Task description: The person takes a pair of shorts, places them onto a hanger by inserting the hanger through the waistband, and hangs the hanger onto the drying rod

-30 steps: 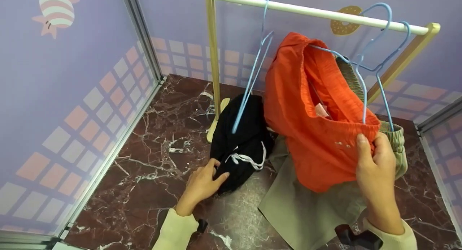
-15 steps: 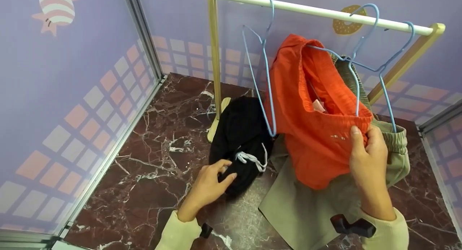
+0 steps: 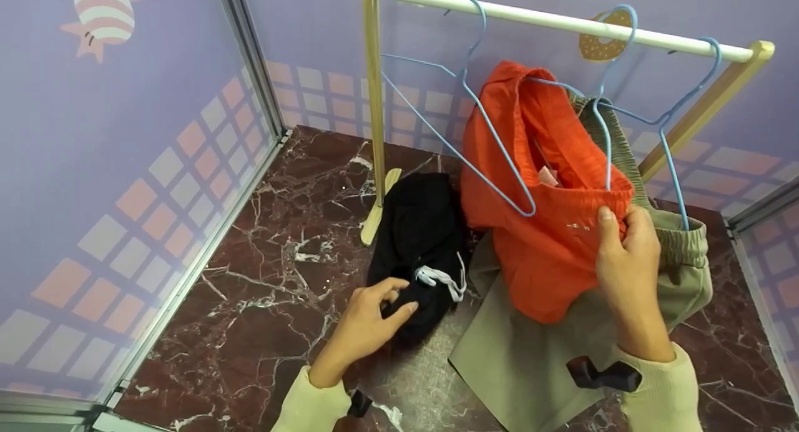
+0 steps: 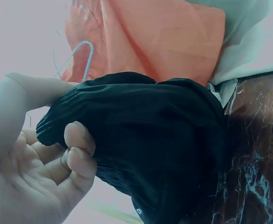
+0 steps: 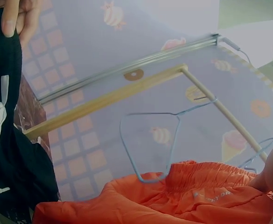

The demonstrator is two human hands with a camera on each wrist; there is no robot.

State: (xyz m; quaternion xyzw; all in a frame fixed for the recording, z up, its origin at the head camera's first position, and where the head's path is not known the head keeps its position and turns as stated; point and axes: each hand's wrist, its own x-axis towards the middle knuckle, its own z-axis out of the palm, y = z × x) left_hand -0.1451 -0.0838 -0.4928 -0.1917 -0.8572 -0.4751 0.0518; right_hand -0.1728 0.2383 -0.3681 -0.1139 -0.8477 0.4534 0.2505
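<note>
While pinching black garment (image 3: 421, 216) with left hand (image 3: 365, 319), orange garment (image 3: 537, 257) with right hand (image 3: 630, 263), expect soft, light handling, best gripped by waistbands (image 5: 208, 173).

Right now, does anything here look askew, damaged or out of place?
Just the left hanger looks a bit odd: it hangs bare on the rail, turned askew, one corner overlapping the orange garment in the head view. I see nothing spilled or damaged.
</note>
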